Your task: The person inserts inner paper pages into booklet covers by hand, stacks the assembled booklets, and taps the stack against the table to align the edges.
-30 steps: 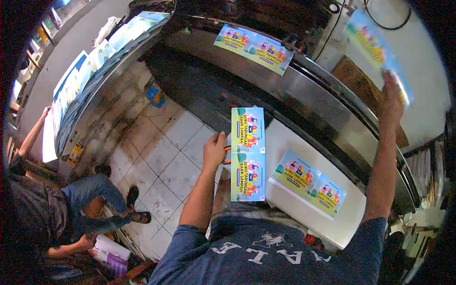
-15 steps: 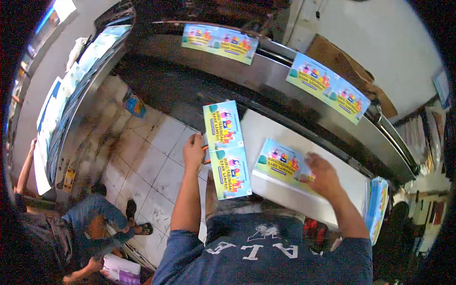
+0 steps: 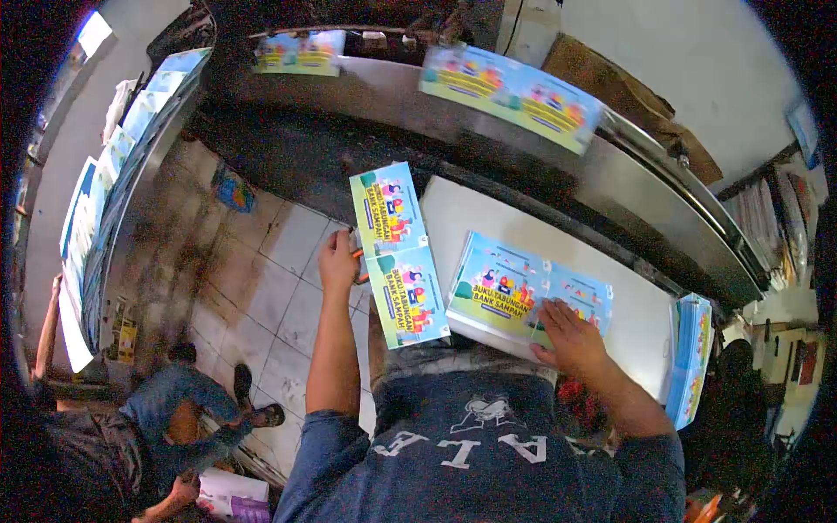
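Observation:
My left hand [image 3: 338, 263] is closed at the left edge of an upright printed cover sheet [image 3: 401, 253] with two "Buku Tabungan Bank Sampah" panels. Something small and orange [image 3: 359, 254] shows at its fingertips, its kind unclear. To the right, a stack of the same printed covers [image 3: 497, 283] lies flat on a white board [image 3: 641, 336]. My right hand [image 3: 571, 336] rests on the right half of this stack, fingers laid flat over the top sheet.
Another stack of covers [image 3: 690, 357] stands at the board's right end. Two-panel covers [image 3: 514, 91] hang over a metal ledge [image 3: 375, 87] ahead. More sheets [image 3: 131, 166] line the left ledge. A seated person [image 3: 174, 418] is at lower left.
My right hand, blurred before, has come down and settled flat on the stack, uncovering more of its right panel. My left hand keeps its place by the upright sheet. The whole view has shifted.

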A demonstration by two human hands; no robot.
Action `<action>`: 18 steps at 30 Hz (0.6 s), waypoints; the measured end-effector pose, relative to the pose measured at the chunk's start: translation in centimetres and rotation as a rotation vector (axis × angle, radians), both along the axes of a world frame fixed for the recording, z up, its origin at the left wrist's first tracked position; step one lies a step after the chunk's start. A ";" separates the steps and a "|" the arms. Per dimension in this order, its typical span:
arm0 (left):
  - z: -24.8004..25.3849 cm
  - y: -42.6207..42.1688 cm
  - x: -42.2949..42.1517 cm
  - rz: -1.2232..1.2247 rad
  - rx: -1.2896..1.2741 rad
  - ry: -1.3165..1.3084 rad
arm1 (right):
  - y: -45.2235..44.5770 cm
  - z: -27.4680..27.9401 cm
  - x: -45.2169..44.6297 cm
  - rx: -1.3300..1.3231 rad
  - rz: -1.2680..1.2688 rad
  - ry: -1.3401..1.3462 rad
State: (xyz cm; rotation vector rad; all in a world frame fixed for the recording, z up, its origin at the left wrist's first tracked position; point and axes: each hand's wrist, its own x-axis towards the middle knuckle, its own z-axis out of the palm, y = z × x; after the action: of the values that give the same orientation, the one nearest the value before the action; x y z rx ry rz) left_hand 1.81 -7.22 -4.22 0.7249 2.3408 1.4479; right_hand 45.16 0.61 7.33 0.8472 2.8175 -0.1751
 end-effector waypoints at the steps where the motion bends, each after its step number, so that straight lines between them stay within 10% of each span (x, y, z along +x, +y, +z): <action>1: -0.7 0.1 -0.4 -0.012 0.025 0.040 | 0.2 -0.1 0.0 0.060 0.066 -0.039; 5: -0.6 0.5 -0.8 0.073 0.077 -0.214 | 1.7 4.3 -1.7 -0.357 -0.139 -0.055; 11: 1.6 0.3 0.2 0.060 0.088 -0.233 | 7.8 9.9 -1.1 -0.184 -0.345 -0.002; 18: 2.6 0.3 0.5 -0.023 0.019 0.011 | 19.9 19.7 -5.7 0.948 -0.189 0.685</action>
State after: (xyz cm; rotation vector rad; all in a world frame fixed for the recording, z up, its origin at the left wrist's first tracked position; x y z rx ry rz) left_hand 2.31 -6.91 -1.64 0.7640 2.3230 1.4616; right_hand 39.50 20.51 27.02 1.4390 3.4151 1.1420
